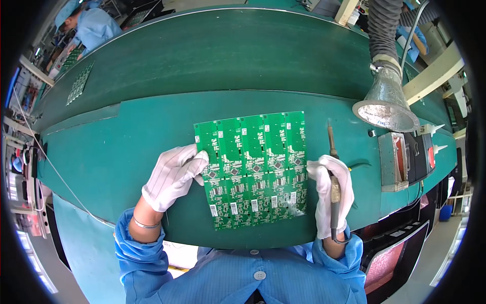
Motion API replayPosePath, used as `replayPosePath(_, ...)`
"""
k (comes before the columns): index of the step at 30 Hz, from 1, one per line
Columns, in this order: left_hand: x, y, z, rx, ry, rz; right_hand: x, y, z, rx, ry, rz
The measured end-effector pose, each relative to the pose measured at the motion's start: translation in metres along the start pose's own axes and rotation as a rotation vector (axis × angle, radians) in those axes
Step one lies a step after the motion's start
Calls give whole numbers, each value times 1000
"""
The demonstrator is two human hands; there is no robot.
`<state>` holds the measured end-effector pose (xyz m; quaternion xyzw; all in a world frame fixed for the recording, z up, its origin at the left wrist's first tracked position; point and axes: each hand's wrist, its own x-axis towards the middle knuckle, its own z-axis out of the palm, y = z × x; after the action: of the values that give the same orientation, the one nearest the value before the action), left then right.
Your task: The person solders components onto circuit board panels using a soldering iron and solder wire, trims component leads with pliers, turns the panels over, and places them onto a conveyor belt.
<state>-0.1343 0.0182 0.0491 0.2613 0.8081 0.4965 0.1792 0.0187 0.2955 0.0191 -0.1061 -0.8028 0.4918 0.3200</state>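
Observation:
A green circuit board panel (253, 167), made up of several joined boards with chips and white labels, is held in front of me over the green mat. My left hand (174, 175), in a white striped glove, pinches its left edge between thumb and fingers. At the right edge, the gloved fingertips of my right hand (334, 190) touch or nearly touch the panel. That same hand is closed around a soldering iron (334, 197), whose tip points away from me. The iron's cord runs down past my wrist.
A metal fume funnel (387, 104) on a grey hose hangs at the right. Below it stands a soldering station box (400, 159) with white-tipped bottles. Another panel (80, 83) lies on the far-left belt (228, 50). A co-worker (91, 28) sits at the upper left.

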Motion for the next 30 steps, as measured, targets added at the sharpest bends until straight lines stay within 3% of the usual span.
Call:
replayPosePath(3,-1,-13,-3,137,19,188,-1,-4,2,96,36,66)
replayPosePath(6,-5,2,-1,-75,-5,32,-3,3,-3,28,38,-2)
replayPosePath(12,-2,-18,-2,97,53,325,-2,-4,0,124,51,22)
replayPosePath(13,-6,-13,0,-44,41,171,-2,-2,0,117,48,13)
replayPosePath(16,-7,-8,-2,-123,27,136,-2,-3,1,141,49,14)
replayPosePath(18,-6,0,-1,-6,16,84,-4,-2,1,102,59,3)
replayPosePath(19,-6,-1,5,105,131,189,-4,-1,1,84,65,-4)
replayPosePath(21,-17,11,9,473,300,392,-1,8,-6,112,140,-211)
replayPosePath(22,-14,17,3,473,295,635,1,8,-8,126,182,-316)
replayPosePath(23,-12,24,-2,483,288,877,3,-2,4,511,222,-291)
replayPosePath(24,-2,28,-13,205,-69,906,5,2,4,541,194,-338)
replayPosePath(26,-8,19,2,378,94,984,4,17,1,516,179,-419)
replayPosePath(29,-2,11,-8,219,-117,806,-4,22,-7,539,84,-310)
replayPosePath(30,-2,13,-10,493,10,823,-5,20,-8,532,85,-306)
